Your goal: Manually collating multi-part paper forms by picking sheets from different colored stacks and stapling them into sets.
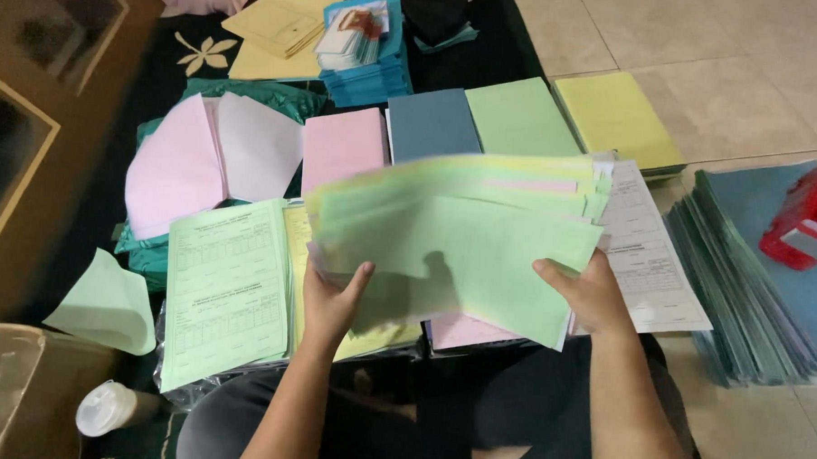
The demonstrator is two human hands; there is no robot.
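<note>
Head view looks down on a dark patterned mat spread with paper stacks beside a pale tiled floor. Largest at the right edge is a fanned pile of blue-grey covers, with a red box bearing a pale label resting on top of it. Along the back row four flat stacks lie side by side: pink, blue-grey, pale green and yellow. To their left, loose pink sheets curl over a teal plastic packet. Farther back sit yellow envelopes and a blue stack topped with small white cards. Near the person's left knee lies a green printed form stack with ruled tables, and a white printed form lies to the right, partly under the held sheets. A single pale green sheet lies apart at the left, near a cardboard box and a white bottle cap.

The fan of green, yellow and pink sheets is held up in the middle, above the lap, blurred. The left hand clamps its lower left edge, thumb on top and fingers hidden beneath. The right hand pinches the lower right corner the same way, thumb pressed onto the top green sheet.
</note>
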